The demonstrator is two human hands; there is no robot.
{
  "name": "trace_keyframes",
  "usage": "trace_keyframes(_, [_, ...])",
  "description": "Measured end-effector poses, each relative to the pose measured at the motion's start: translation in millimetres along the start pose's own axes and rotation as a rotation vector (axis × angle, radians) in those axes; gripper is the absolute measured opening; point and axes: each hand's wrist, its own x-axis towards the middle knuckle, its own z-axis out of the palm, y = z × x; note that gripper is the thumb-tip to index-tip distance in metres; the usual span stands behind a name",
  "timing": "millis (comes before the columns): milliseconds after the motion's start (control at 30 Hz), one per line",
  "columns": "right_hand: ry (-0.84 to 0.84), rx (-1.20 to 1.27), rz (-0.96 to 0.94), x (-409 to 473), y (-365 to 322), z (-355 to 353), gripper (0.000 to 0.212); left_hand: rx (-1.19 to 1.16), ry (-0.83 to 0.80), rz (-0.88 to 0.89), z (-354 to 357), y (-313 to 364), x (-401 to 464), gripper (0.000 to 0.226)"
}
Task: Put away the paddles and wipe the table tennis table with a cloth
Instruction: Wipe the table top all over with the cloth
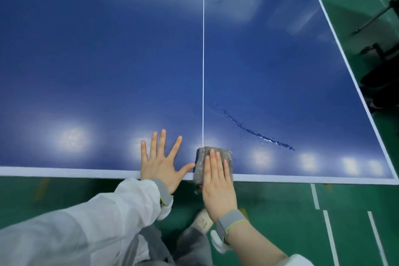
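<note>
Under the flat right hand [217, 176], much of the folded grey cloth [201, 163] is covered. Far beyond the left hand [160, 163], the blue table tennis table [108, 60] runs past the picture's top and left edges.

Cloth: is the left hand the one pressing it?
No, the right hand presses the cloth flat; the left hand rests bare on the table.

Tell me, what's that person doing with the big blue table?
A person is wiping a table tennis table. Their right hand presses flat on a folded grey cloth at the near edge, right by the white centre line. Their left hand rests flat on the table beside it, fingers spread. A streak of water to the right isn't wiped up yet. No paddles are in view.
</note>
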Motion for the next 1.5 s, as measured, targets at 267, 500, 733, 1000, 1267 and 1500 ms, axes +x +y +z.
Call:
trace_keyframes(267, [0.1, 0.006, -0.228, -7.0, 64.5, 12.9, 0.066, -0.034, 0.048, -0.023, 11.2, 67.0, -3.9, 0.081])
trace_keyframes(500, [0.136, 0.014, -0.32, -21.1, 161.9, 29.7, 0.063, -0.013, 0.034, -0.11, 30.3, 152.0, -12.3, 0.084])
trace_keyframes(733, [0.198, 0.043, -0.193, -57.9, 311.6, 49.3, 0.067, -0.059, -0.029, -0.089, 41.5, 266.0, -1.5, 0.085])
trace_keyframes(1000, [0.091, -0.051, 0.079, -114.9, 521.1, 71.9, 0.108, -0.055, -0.087, 0.044, 69.9, 409.0, 1.0, 0.089])
trace_keyframes(1267, [0.029, -0.056, 0.067, -106.8, 522.8, 78.8, 0.117, -0.034, -0.1, -0.087, 76.4, 444.2, 17.1, 0.101])
trace_keyframes(1500, [0.064, -0.08, -0.004, -101.5, 501.8, 73.1, 0.099, -0.037, -0.12, -0.103, 78.1, 445.7, 19.0, 0.103])
